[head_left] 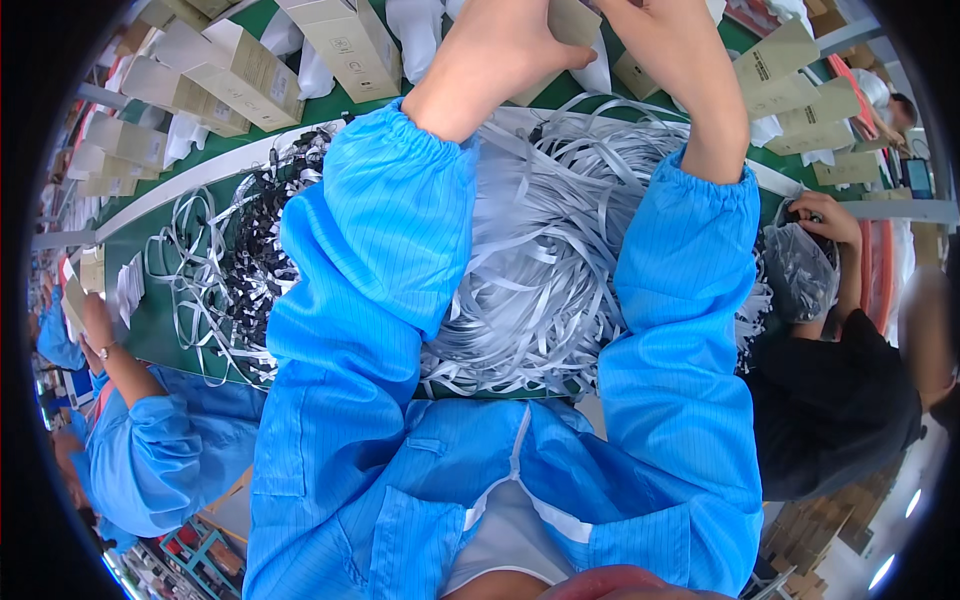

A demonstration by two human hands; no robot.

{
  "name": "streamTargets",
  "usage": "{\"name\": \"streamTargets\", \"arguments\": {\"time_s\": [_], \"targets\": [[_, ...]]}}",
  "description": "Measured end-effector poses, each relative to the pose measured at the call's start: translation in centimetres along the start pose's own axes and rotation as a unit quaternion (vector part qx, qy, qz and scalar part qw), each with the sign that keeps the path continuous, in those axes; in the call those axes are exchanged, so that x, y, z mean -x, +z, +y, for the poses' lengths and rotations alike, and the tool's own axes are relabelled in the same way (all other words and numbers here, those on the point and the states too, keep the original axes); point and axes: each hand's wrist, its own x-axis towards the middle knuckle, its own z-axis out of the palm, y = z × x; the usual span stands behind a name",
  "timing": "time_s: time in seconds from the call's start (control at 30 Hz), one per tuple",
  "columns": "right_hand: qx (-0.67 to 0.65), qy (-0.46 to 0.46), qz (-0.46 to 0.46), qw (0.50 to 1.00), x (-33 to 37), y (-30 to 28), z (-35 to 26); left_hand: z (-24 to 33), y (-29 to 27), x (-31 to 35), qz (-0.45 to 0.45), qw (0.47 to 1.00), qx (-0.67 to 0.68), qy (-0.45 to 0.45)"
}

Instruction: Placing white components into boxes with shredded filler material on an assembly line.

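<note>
Both my arms, in blue striped sleeves, reach out to the far edge of the view. My left hand [495, 50] is at a beige carton [572, 22], its thumb lying across the carton's front, apparently gripping it; its other fingers are hidden. Just right of the carton, my right hand [672, 38] is bent at the wrist, with its fingertips cut off by the top edge. Under the left thumb hangs a white pouch-like item [594, 74]. Between my forearms lies a large heap of flat silver-white straps [540, 250].
Open beige cartons [352, 50] with white wrapped items stand along the green table [160, 330]. Black-ended straps [265, 255] pile up at left. A co-worker in blue [160, 450] sits left; another in black [830, 410] handles a clear bag [800, 270] at right.
</note>
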Motion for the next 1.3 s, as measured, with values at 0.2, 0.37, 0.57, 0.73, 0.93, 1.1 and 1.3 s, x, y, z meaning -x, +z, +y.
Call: {"name": "streamTargets", "arguments": {"time_s": [0.2, 0.37, 0.57, 0.73, 0.93, 1.1, 1.3], "targets": [[-0.138, -0.055, 0.075, 0.986, -0.1, -0.5, -1.6, 0.5, -0.3, -0.1, -0.006, 1.000, -0.009, -0.025], [-0.248, 0.015, 0.100, 0.964, -0.3, -1.8, -2.1, 0.9, 0.0, -0.1, 0.007, 0.999, 0.027, -0.016], [-0.031, 0.015, 0.116, 0.993, 0.0, -2.6, -1.5, 1.3, -0.1, 0.0, 0.030, 0.999, 0.034, 0.016], [-0.004, 0.010, 0.044, 0.999, 0.2, -2.7, -1.9, 1.4, -0.1, 0.0, 0.021, 0.999, 0.039, 0.029], [-0.027, 0.027, 0.016, 0.999, 0.3, -1.9, -1.8, 0.7, 0.1, -0.1, 0.018, 0.999, 0.023, 0.026], [-0.056, 0.016, 0.097, 0.994, 0.3, -1.9, -2.6, 0.7, 0.4, 0.0, -0.003, 0.999, 0.046, 0.028], [0.135, -0.123, 0.129, 0.975, 0.5, -2.2, -1.6, 0.3, 0.6, 0.0, -0.004, 0.999, 0.026, 0.020]]}}
